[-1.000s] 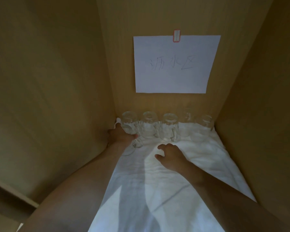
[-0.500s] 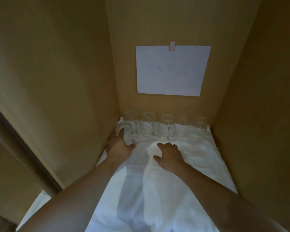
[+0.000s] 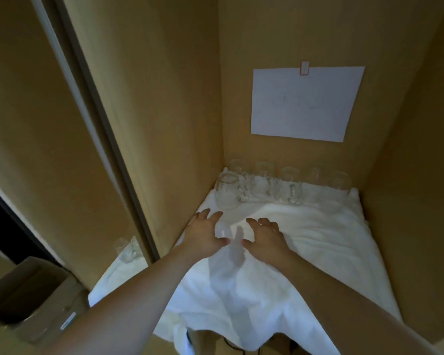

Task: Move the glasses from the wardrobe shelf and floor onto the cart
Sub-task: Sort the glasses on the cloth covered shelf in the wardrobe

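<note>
glass mugs (image 3: 280, 183) on white cloth (image 3: 280, 265)

Writing on paper sheet (image 3: 305, 103) too faint.

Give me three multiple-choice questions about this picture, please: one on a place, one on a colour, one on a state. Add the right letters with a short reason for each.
1. Where do the glasses stand?
A. In a row at the back wall of the shelf
B. At the front edge of the shelf
C. In the cardboard box

2. What colour is the cloth under them?
A. Blue
B. White
C. Red

3. What is the left hand doing?
A. Gripping a glass
B. Holding the paper
C. Lying open on the cloth, holding nothing

Answers:
1 A: the row stands just below the paper pinned to the back wall.
2 B: the cloth over the shelf is white.
3 C: its fingers are spread flat, short of the nearest glass; the right hand also holds nothing.
</note>
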Available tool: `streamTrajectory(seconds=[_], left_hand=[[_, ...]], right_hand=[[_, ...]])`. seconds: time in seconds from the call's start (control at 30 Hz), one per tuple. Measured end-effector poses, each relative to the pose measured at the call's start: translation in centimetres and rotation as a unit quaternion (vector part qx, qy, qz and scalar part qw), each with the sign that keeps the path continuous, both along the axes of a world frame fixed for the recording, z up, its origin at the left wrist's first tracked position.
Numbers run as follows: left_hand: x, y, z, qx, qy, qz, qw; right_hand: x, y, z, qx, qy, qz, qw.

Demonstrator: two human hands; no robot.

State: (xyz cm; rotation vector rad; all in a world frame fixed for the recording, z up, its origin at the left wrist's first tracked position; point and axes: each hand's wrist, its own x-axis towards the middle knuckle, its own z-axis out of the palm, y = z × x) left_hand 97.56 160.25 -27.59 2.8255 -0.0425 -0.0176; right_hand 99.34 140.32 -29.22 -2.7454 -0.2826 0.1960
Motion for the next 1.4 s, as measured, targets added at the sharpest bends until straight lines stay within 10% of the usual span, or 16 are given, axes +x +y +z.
streamTrajectory(seconds=[0.87, 1.4], left_hand=[[-24.0, 23.8, -0.4, -0.039, 0.04, 0.041, 0.998], [-23.3, 35.5, -5.2, -0.074, 0.087, 0.185, 0.976]], right_hand=[[-23.5, 23.0, -1.0, -0.025, 0.021, 0.018, 0.999], [-18.5, 35.5, -6.9, -0.004, 0.094, 0.103, 0.99]])
